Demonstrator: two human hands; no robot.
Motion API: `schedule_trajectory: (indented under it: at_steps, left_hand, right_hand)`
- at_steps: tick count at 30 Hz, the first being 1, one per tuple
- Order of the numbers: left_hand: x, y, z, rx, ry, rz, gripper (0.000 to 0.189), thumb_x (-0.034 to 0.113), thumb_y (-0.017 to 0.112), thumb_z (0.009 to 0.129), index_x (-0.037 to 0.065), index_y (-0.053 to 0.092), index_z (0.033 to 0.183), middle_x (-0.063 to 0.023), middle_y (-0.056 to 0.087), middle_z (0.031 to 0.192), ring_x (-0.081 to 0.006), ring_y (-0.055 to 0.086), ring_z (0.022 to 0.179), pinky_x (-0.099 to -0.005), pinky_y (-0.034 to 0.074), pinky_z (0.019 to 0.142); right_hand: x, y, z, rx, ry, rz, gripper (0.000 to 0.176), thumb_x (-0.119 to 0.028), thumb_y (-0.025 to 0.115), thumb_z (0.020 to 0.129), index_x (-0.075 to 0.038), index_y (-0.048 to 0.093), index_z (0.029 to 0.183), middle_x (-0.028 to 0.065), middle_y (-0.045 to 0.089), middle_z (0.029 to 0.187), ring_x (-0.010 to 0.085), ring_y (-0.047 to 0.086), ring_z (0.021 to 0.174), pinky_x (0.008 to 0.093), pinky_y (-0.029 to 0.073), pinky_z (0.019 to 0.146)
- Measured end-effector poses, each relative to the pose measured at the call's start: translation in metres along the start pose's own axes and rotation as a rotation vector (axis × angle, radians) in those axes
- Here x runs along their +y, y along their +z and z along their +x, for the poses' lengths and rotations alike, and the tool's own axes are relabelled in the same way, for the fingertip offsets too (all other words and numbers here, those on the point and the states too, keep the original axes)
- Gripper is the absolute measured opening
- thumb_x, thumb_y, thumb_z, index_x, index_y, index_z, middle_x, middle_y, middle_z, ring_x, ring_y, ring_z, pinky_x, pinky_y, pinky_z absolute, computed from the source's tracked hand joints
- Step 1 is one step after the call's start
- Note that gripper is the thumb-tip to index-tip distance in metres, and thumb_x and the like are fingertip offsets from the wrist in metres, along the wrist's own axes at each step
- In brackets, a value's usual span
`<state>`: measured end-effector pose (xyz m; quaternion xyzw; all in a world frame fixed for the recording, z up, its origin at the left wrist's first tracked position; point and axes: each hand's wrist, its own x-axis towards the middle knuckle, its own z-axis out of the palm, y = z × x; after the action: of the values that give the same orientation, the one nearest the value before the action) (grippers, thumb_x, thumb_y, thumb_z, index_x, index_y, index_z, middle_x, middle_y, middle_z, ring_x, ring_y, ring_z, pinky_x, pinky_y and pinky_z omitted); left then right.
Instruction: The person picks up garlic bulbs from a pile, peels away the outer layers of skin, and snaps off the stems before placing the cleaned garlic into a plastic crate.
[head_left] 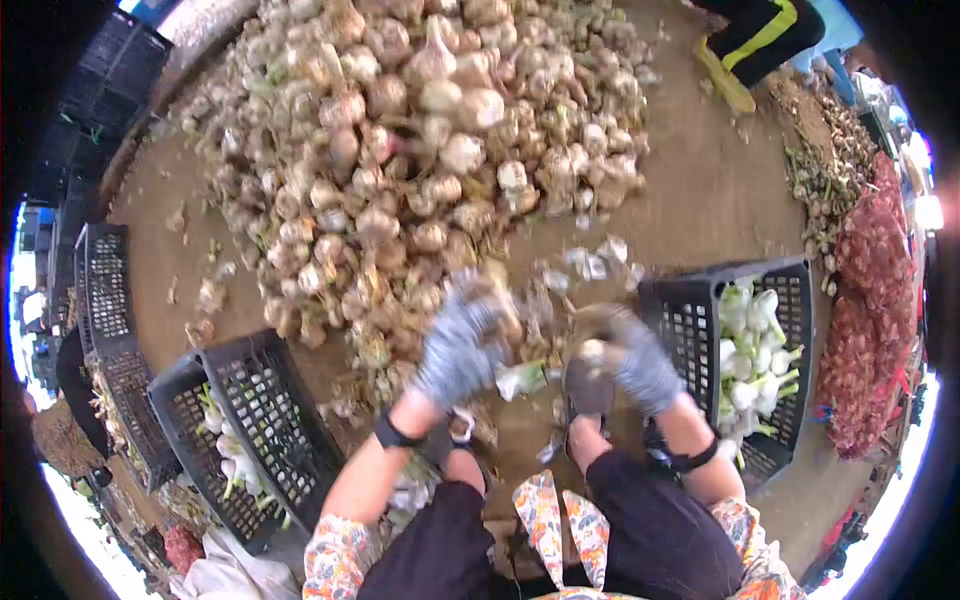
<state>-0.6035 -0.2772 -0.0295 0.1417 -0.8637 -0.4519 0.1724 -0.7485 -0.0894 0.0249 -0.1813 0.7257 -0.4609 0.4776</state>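
The right hand (640, 368), in a grey glove, is curled closed around a pale bulb (597, 352), garlic by the look of it, held just above the person's knees at the near middle of the scene. The left hand (458, 348), gloved the same, is blurred with its fingers bent towards the heap, and I cannot tell whether it grips anything. Judging by what lies around, the work is well short of halfway. A layer of clean white bulbs (750, 350) with green stalks sits in the right crate (700, 285), and a thinner scatter in the left crate (275, 400). The heap (420, 150) of earthy, unpeeled bulbs, meanwhile, fills most of the far side. Loose skins (600, 260) litter the ground between heap and hands. The floor (700, 190) is bare brown earth or concrete. More black crates (105, 290) stand at the far left, filled red mesh sacks (870, 330) line the right edge beside a strip of trimmings (825, 160), and another person's leg (755, 35) shows at the far right.
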Motion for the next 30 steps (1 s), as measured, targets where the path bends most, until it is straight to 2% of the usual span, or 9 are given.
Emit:
schedule_trajectory:
  at_steps: [1, 3, 9, 11, 12, 19, 22, 24, 30]
  left_hand:
    - [0.016, -0.002, -0.001, -0.068, 0.137, -0.022, 0.029, 0.005, 0.068, 0.066, 0.009, 0.058, 0.093, -0.0110, 0.053, 0.098, -0.0303, 0.053, 0.093, -0.0349, 0.046, 0.079]
    - [0.033, 0.014, -0.012, -0.058, 0.027, -0.319, 0.038, 0.007, 0.070, 0.064, 0.008, 0.054, 0.099, -0.0113, 0.052, 0.102, -0.0282, 0.051, 0.098, -0.0349, 0.042, 0.086]
    - [0.038, 0.020, -0.017, 0.120, -0.050, -0.012, 0.043, 0.004, 0.065, 0.066, 0.005, 0.050, 0.106, -0.0121, 0.049, 0.110, -0.0271, 0.051, 0.103, -0.0351, 0.043, 0.088]
    - [0.035, 0.029, -0.023, 0.195, -0.276, -0.416, 0.043, 0.003, 0.064, 0.068, 0.003, 0.049, 0.108, -0.0100, 0.049, 0.114, -0.0216, 0.051, 0.105, -0.0327, 0.043, 0.090]
    - [0.033, 0.032, -0.033, 0.094, -0.485, -0.728, 0.056, 0.004, 0.067, 0.066, 0.002, 0.047, 0.118, -0.0123, 0.049, 0.115, -0.0219, 0.050, 0.107, -0.0322, 0.041, 0.092]
    - [0.040, 0.039, -0.027, 0.115, -0.390, -0.660, 0.059, 0.020, 0.071, 0.074, 0.004, 0.047, 0.125, -0.0081, 0.051, 0.124, -0.0181, 0.046, 0.114, -0.0323, 0.035, 0.098]
    - [0.030, 0.037, -0.028, 0.058, -0.355, -0.595, 0.064, 0.014, 0.075, 0.071, 0.003, 0.044, 0.126, -0.0081, 0.050, 0.122, -0.0182, 0.047, 0.112, -0.0319, 0.039, 0.095]
    - [0.039, 0.027, -0.023, 0.010, -0.540, -0.933, 0.065, 0.017, 0.075, 0.072, 0.002, 0.043, 0.127, -0.0074, 0.050, 0.122, -0.0171, 0.050, 0.107, -0.0315, 0.043, 0.091]
    - [0.042, 0.025, -0.015, -0.054, -0.631, -1.452, 0.063, 0.028, 0.068, 0.078, 0.002, 0.041, 0.128, -0.0100, 0.050, 0.122, -0.0197, 0.053, 0.106, -0.0318, 0.046, 0.088]
  right_hand:
    - [0.008, 0.011, 0.015, -0.124, 0.011, 0.020, 0.034, -0.022, 0.058, 0.083, -0.002, 0.055, 0.110, 0.0081, 0.058, 0.099, 0.0159, 0.053, 0.090, 0.0284, 0.045, 0.078]
    - [0.019, 0.030, 0.027, -0.198, -0.054, 0.129, 0.037, -0.025, 0.057, 0.086, -0.001, 0.053, 0.113, 0.0095, 0.058, 0.101, 0.0172, 0.053, 0.093, 0.0295, 0.043, 0.082]
    - [0.031, 0.038, 0.039, -0.068, -0.078, 0.325, 0.036, -0.019, 0.061, 0.084, 0.000, 0.053, 0.113, 0.0033, 0.059, 0.100, 0.0111, 0.052, 0.090, 0.0274, 0.043, 0.082]
    - [0.033, 0.033, 0.040, 0.002, -0.133, 0.243, 0.034, -0.020, 0.062, 0.083, 0.001, 0.053, 0.109, 0.0054, 0.059, 0.096, 0.0125, 0.052, 0.086, 0.0282, 0.044, 0.079]
    - [0.038, 0.033, 0.043, 0.048, -0.183, 0.126, 0.029, -0.022, 0.061, 0.083, 0.000, 0.056, 0.101, 0.0099, 0.061, 0.089, 0.0163, 0.055, 0.080, 0.0309, 0.045, 0.074]
    - [0.029, 0.019, 0.044, 0.058, -0.428, -0.300, 0.019, -0.016, 0.055, 0.082, -0.001, 0.058, 0.094, 0.0198, 0.059, 0.083, 0.0372, 0.056, 0.076, 0.0392, 0.046, 0.067]
    - [0.025, 0.012, 0.041, -0.001, -0.421, -0.236, 0.019, -0.015, 0.055, 0.084, -0.001, 0.058, 0.095, 0.0159, 0.060, 0.085, 0.0266, 0.058, 0.076, 0.0344, 0.046, 0.070]
    - [0.019, 0.009, 0.038, -0.051, -0.337, -0.080, 0.020, -0.016, 0.056, 0.085, 0.000, 0.059, 0.097, 0.0109, 0.062, 0.087, 0.0154, 0.056, 0.079, 0.0301, 0.046, 0.074]
    - [0.007, 0.002, 0.030, -0.121, -0.354, -0.025, 0.022, -0.006, 0.057, 0.082, 0.001, 0.058, 0.103, 0.0085, 0.063, 0.096, 0.0144, 0.058, 0.087, 0.0288, 0.046, 0.081]
